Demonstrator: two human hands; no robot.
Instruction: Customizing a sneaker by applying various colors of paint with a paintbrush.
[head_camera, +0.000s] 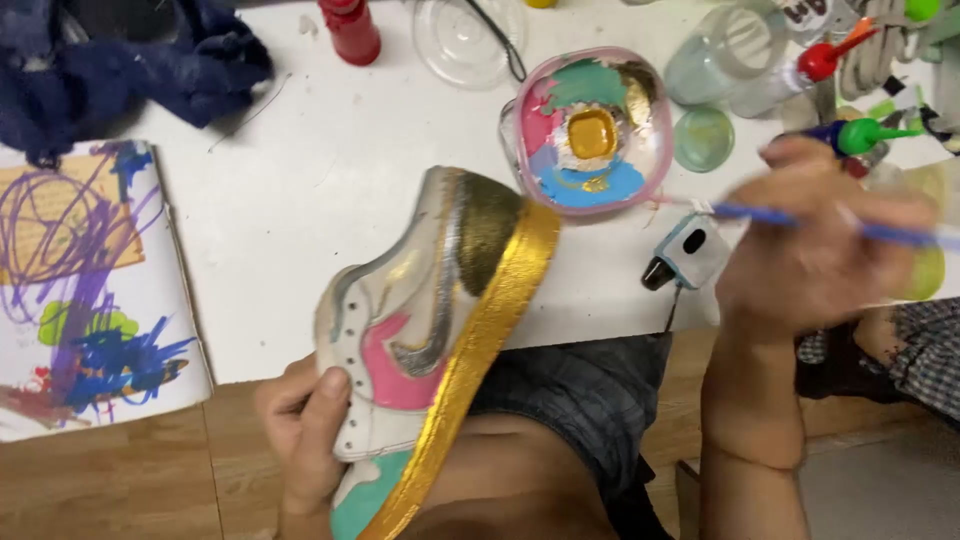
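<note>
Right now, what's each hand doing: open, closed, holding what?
Left hand: closed on the painted sneaker, gripping it from below, sole edge up.
Right hand: closed on a blue paintbrush, blurred, near the paint palette.

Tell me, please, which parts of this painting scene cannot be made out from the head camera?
- Brush in the right hand: its tip is hidden by motion blur, so the paint on it cannot be told.
- Shoe in the left hand: its heel end is cut off by the bottom edge, and its far side faces away.
- Red bottle: its top is cut off by the upper edge.
</note>
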